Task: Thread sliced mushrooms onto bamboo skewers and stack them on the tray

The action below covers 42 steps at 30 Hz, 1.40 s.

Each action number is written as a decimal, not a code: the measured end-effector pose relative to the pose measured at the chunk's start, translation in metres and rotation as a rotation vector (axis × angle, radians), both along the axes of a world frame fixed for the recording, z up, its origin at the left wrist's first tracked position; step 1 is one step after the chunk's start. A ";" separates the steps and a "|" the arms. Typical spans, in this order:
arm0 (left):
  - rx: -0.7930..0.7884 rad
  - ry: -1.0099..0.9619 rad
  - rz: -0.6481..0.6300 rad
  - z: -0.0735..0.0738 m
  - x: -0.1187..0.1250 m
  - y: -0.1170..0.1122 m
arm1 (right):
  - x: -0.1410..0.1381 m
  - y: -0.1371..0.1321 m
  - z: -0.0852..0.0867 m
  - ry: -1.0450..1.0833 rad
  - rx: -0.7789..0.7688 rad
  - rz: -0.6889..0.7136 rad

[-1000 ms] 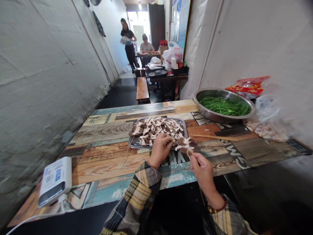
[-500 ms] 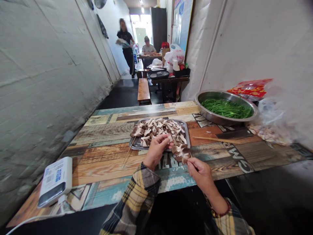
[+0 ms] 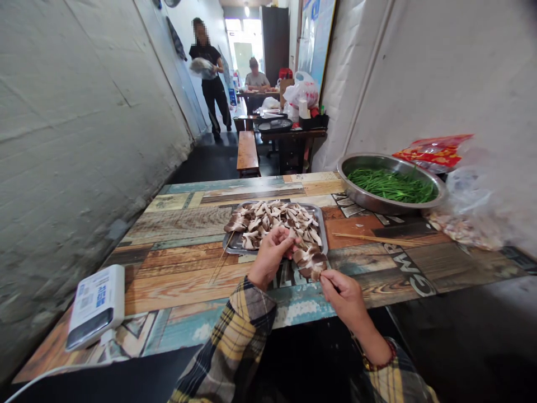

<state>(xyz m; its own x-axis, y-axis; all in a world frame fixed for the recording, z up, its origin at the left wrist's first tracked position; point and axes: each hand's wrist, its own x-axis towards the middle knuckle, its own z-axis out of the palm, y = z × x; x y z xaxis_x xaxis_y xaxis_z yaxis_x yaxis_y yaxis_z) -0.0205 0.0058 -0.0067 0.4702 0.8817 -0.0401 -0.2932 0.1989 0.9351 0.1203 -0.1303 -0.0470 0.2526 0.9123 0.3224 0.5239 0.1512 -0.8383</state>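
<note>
Left hand (image 3: pixel 268 256) pinched on mushroom (image 3: pixel 290 240) at near edge of tray (image 3: pixel 233 244); right hand (image 3: pixel 343 294), 4 o'clock, clamps skewer (image 3: pixel 312 262); bare table (image 3: pixel 176 280) 9 o'clock.

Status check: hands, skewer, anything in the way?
Right hand gripping mushroom skewer by its lower end. Left hand pinching its top, at the tray rim. Loose bamboo skewers left of tray, clear of both hands.

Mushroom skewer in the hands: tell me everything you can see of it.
The mushroom skewer is a thin stick threaded with several brown-and-white mushroom slices packed close together. It is tilted, upper end toward the tray, above the table near its front edge. The right hand pinches its lower end; the left hand pinches the top slices. The stick itself is mostly hidden.
</note>
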 end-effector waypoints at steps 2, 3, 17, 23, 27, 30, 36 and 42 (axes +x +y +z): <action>0.029 0.010 -0.003 -0.001 0.000 -0.001 | 0.000 0.000 0.000 -0.010 -0.001 -0.002; 0.043 0.011 0.000 -0.001 0.000 -0.001 | -0.001 0.000 0.000 -0.015 0.000 -0.005; -0.040 -0.037 0.080 -0.005 0.000 0.000 | -0.002 0.003 0.002 -0.079 0.046 -0.024; -0.034 -0.026 0.094 -0.004 0.001 -0.002 | -0.004 0.004 0.001 -0.105 0.053 -0.004; -0.012 -0.018 0.100 -0.006 0.001 -0.003 | -0.005 0.005 0.000 -0.132 0.063 -0.031; 0.045 -0.002 0.120 -0.007 0.000 -0.003 | -0.005 0.006 -0.002 -0.148 0.062 -0.052; 0.081 0.028 0.135 -0.006 0.000 -0.004 | -0.005 0.007 -0.006 -0.156 0.052 -0.080; 0.087 0.052 0.148 -0.005 0.001 -0.004 | -0.005 0.007 -0.006 -0.166 0.062 -0.081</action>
<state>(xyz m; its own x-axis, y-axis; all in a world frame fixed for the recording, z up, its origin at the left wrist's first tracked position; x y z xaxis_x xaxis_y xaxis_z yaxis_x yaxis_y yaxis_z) -0.0194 0.0022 -0.0119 0.3348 0.9421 0.0186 -0.2642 0.0749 0.9616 0.1156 -0.1232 -0.0533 0.2631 0.8681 0.4208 0.6664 0.1519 -0.7299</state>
